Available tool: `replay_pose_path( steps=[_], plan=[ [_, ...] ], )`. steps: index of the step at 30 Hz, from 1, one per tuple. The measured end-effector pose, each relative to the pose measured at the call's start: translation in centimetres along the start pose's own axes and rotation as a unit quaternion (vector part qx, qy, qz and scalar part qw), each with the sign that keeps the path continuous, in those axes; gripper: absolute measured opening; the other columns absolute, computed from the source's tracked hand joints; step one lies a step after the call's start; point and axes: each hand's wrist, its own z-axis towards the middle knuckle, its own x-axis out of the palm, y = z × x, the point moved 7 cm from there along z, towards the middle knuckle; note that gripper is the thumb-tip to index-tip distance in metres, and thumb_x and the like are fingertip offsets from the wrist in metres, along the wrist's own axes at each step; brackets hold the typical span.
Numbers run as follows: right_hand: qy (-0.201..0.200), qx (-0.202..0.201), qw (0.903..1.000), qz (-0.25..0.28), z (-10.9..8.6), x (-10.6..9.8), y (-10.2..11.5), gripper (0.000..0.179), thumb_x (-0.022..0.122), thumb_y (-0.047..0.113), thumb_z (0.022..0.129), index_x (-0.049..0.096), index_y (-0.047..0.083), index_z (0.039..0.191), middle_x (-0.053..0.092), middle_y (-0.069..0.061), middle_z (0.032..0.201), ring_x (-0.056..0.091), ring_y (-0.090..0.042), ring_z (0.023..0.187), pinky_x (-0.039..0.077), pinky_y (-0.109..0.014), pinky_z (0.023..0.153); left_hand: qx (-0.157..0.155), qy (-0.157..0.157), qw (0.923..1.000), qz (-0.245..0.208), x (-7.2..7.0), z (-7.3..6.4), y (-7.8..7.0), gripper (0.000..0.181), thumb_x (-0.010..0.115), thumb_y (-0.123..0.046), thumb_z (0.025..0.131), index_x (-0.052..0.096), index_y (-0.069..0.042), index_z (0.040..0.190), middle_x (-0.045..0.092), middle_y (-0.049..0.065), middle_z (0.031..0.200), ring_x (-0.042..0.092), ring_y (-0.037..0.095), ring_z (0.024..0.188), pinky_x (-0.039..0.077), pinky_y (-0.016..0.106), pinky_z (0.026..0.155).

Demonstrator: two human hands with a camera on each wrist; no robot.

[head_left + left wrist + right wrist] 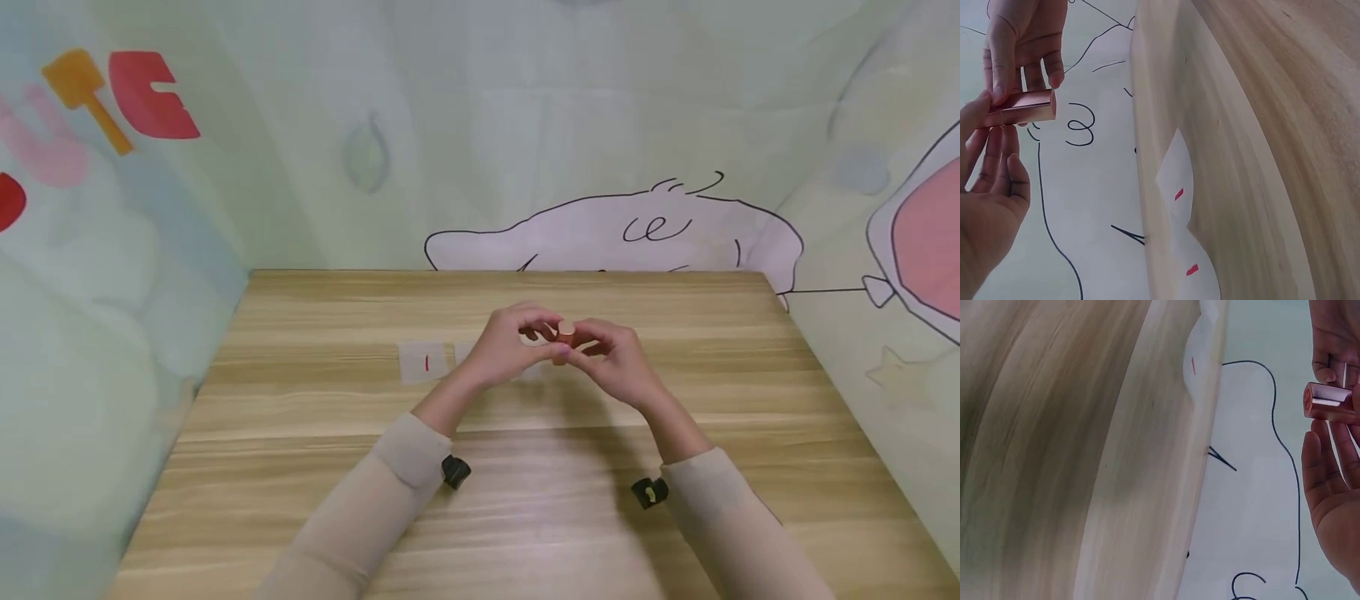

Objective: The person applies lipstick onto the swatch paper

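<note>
A shiny rose-gold lipstick tube (566, 331) stands upright between both hands, held up over the table. My left hand (504, 346) pinches it from the left with thumb and fingertips. From the right, my right hand (617, 360) grips the same tube, its thumb meeting the left thumb low on the near side. The left wrist view shows the tube (1032, 106) with one flat end bare and both hands' fingers around the other part. In the right wrist view the tube's (1329, 403) opposite, reddish end shows.
White paper slips lie in a row on the wooden table (337, 467); the leftmost slip (422, 363) bears a red stroke. Another slip (462, 351) is partly covered by the left hand. A printed cloth backdrop (300, 167) rises behind the table.
</note>
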Motion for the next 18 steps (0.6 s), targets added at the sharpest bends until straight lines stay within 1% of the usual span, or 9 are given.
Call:
replay_pose_path(
  steps=[2, 4, 8, 11, 14, 18],
  plan=[
    [-0.001, 0.012, 0.9999, -0.004, 0.0, -0.2, -0.6, 0.013, 0.075, 0.0, 0.09, 0.073, 0.003, 0.102, 0.076, -0.009, 0.097, 0.07, -0.022, 0.093, 0.059, -0.037, 0.079, -0.002, 0.006, 1.0, -0.003, 0.4, 0.4, 0.3, 0.039, 0.084, -0.018, 0.085, 0.073, 0.0, 0.117, 0.071, 0.005, 0.105, 0.066, 0.012, 0.093, 0.054, 0.03, 0.083],
    [0.0, 0.023, 0.9997, -0.006, 0.0, -0.2, -1.2, 0.012, 0.074, -0.003, 0.09, 0.072, -0.001, 0.102, 0.075, -0.013, 0.098, 0.07, -0.027, 0.094, 0.059, -0.042, 0.08, -0.004, 0.011, 0.9999, -0.006, 0.9, 0.8, 0.8, 0.038, 0.084, -0.018, 0.085, 0.073, 0.0, 0.117, 0.071, 0.006, 0.106, 0.066, 0.013, 0.093, 0.054, 0.03, 0.083],
    [0.005, 0.035, 0.9994, -0.006, 0.0, 0.0, -2.6, 0.012, 0.072, -0.006, 0.09, 0.07, -0.005, 0.101, 0.074, -0.02, 0.1, 0.07, -0.036, 0.096, 0.059, -0.05, 0.081, -0.014, 0.019, 0.9997, -0.002, 1.6, 1.3, 2.1, 0.034, 0.084, -0.017, 0.085, 0.074, -0.003, 0.115, 0.072, 0.004, 0.106, 0.066, 0.012, 0.092, 0.053, 0.026, 0.081],
    [0.009, 0.035, 0.9993, -0.007, 0.1, 0.2, -3.6, 0.012, 0.072, -0.006, 0.09, 0.071, -0.005, 0.102, 0.074, -0.02, 0.101, 0.071, -0.036, 0.096, 0.06, -0.048, 0.08, -0.028, 0.024, 0.9993, 0.003, 2.2, 1.5, 3.1, 0.033, 0.083, -0.017, 0.086, 0.074, -0.003, 0.115, 0.072, 0.003, 0.107, 0.067, 0.012, 0.092, 0.053, 0.025, 0.08],
    [0.013, 0.037, 0.9992, -0.006, 0.1, 0.5, -4.5, 0.014, 0.074, -0.004, 0.089, 0.072, -0.005, 0.104, 0.074, -0.02, 0.102, 0.071, -0.037, 0.096, 0.06, -0.045, 0.08, -0.049, 0.024, 0.9985, -0.002, 2.7, 1.6, 4.2, 0.035, 0.083, -0.015, 0.086, 0.073, -0.002, 0.117, 0.072, 0.006, 0.106, 0.068, 0.014, 0.092, 0.054, 0.024, 0.081],
    [0.024, 0.053, 0.9983, -0.006, 0.3, 0.9, -5.8, 0.017, 0.074, -0.001, 0.09, 0.072, -0.005, 0.106, 0.073, -0.02, 0.104, 0.071, -0.036, 0.098, 0.06, -0.044, 0.082, -0.077, 0.023, 0.9968, -0.008, 3.1, 1.8, 5.4, 0.035, 0.082, -0.012, 0.086, 0.073, -0.001, 0.117, 0.072, 0.007, 0.107, 0.068, 0.015, 0.093, 0.054, 0.024, 0.081]
  ],
)
